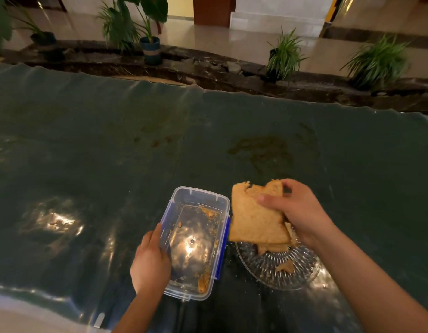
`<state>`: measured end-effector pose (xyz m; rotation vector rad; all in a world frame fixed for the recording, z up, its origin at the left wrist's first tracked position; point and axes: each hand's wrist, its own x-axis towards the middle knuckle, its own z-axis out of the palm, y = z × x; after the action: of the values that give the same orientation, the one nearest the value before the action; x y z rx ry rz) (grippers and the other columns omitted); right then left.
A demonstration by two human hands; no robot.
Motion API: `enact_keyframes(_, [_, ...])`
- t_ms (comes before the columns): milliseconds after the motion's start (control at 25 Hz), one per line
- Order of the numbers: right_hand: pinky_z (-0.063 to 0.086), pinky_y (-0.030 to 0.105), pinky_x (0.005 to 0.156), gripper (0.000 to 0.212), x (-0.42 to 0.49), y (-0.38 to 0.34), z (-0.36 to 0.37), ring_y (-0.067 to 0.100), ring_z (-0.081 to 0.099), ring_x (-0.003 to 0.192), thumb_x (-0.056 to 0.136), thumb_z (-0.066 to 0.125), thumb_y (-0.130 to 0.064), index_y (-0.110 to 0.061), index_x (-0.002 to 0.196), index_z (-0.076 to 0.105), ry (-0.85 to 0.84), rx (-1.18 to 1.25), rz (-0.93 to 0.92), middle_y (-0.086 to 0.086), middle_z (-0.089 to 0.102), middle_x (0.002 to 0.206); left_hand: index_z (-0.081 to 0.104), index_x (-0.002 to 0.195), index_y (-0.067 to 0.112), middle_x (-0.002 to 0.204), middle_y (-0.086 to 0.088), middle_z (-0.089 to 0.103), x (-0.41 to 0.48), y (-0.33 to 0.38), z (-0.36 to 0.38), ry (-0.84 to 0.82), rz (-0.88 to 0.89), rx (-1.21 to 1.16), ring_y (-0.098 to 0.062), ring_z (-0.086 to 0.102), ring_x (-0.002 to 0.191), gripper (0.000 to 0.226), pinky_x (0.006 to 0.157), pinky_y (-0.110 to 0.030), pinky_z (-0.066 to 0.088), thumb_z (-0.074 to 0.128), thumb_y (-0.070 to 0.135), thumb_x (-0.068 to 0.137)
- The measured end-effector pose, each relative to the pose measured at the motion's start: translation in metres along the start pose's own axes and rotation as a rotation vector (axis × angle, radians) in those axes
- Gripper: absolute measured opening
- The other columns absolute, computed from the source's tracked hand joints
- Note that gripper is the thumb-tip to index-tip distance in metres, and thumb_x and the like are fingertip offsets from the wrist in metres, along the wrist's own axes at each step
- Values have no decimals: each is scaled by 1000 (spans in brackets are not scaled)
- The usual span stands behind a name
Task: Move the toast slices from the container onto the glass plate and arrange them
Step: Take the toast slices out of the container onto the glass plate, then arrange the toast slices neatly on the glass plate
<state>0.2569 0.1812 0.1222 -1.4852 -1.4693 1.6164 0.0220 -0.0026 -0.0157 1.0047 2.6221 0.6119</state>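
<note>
Holding the toast slices (254,217) in my right hand (297,210), I should lower them flat onto the glass plate (304,277); my left hand (150,263) grips the container (196,241).

No text, label, brand, number or sign can be read anywhere in the view — not on the clear plastic container (196,239), not on the glass plate (280,267), not on the dark tabletop (160,140). The plant pots at the back carry nothing legible either — they are blurred.
</note>
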Motion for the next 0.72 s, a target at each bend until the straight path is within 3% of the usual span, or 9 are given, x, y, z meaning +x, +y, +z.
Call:
enact_keyframes(160, [59,33,60,40,-12,25,-40,18,74,78,67,86,-14,-15,100,63,24,5,26,6,74,94,49,135,37,118,2,60,11,-2,-1,6,-24,-25,-25,62,84,64,65,-36,46,41,0,84])
enact_keyframes(400, [59,41,70,42,0,91,-63,26,72,89,70,84,-12,-11,105,61,-49,-41,174,11,71,103,51,133,41,113,-3,65,13,7,-1,40,-49,-38,-30,63,81,64,64,-35,45,39,1,85])
enact_keyframes(560, [51,28,57,38,11,128,-64,20,69,84,75,81,-16,-12,107,60,-39,-243,227,7,69,101,53,129,42,106,-4,68,19,13,-5,78,35,-23,-28,62,74,64,61,-35,45,39,0,84])
enact_keyframes(720, [55,37,73,31,14,151,-61,21,66,86,77,79,-22,-13,101,62,90,-476,125,1,69,92,53,129,43,110,-6,67,28,16,-7,39,12,-37,-34,64,83,62,68,-43,52,40,2,84])
